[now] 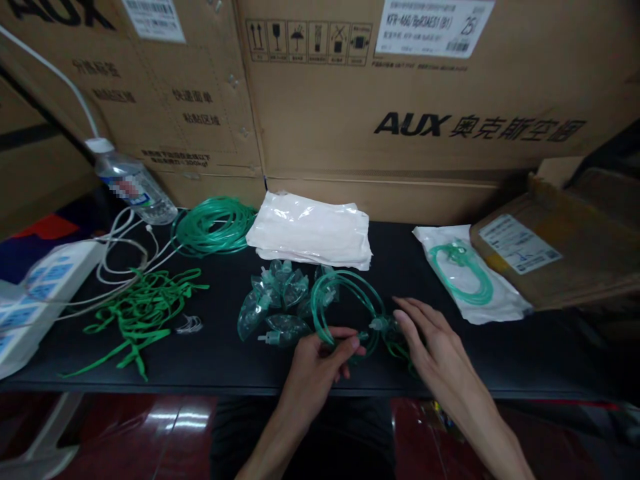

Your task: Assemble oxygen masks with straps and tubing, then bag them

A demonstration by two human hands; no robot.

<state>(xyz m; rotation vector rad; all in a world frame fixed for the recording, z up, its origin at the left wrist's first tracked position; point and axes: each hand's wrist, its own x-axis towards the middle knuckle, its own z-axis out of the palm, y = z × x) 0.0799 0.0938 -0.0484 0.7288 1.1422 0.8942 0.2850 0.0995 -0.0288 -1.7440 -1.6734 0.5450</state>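
A loop of clear green tubing point(320, 300) is pinched in my left hand point(325, 360), whose thumb and fingers close near a tube end. My right hand point(435, 343) is on a small green oxygen mask point(393, 331), partly hidden by the fingers; its pale connector points left towards the tube end. A green strap hangs under this mask. Several more clear green masks point(275, 293) lie in a pile to the left of the tubing. Whether the tube end touches the connector I cannot tell.
White plastic pouches point(310, 230) lie behind the masks. Coiled tubing point(215, 227), green straps point(140, 307), metal clips point(189, 325), a bottle point(135, 183) and a power strip point(55, 280) occupy the left. A pouch with tubing point(505, 303) touches an open carton point(565, 233) at right. Large boxes point(320, 133) stand behind.
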